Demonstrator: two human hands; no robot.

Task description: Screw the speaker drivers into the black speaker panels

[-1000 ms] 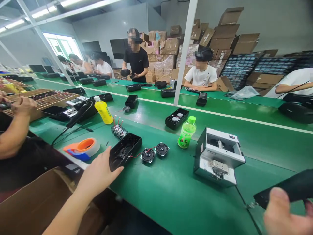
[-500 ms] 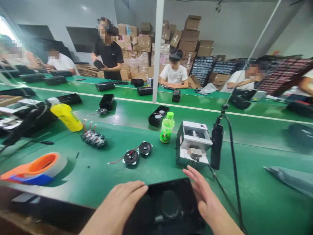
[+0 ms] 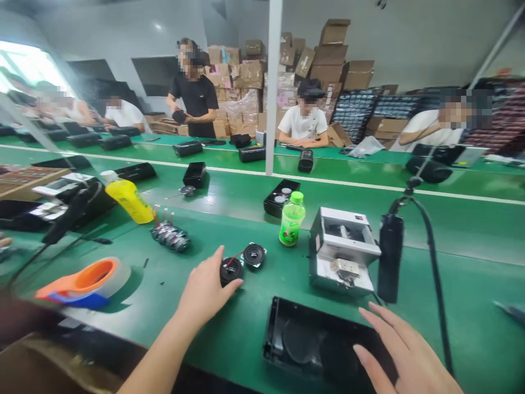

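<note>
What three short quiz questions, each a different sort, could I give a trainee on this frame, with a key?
1. Multiple choice: which is nearest the fingers of the left hand?
A) roll of tape
B) speaker
C) yellow bottle

2. True or false: the right hand is gripping a screwdriver.

3. Fill the gap: the cap on the bottle beside the white machine is ____.

Key:
1. B
2. False; it is open at the black box.
3. Green
</note>
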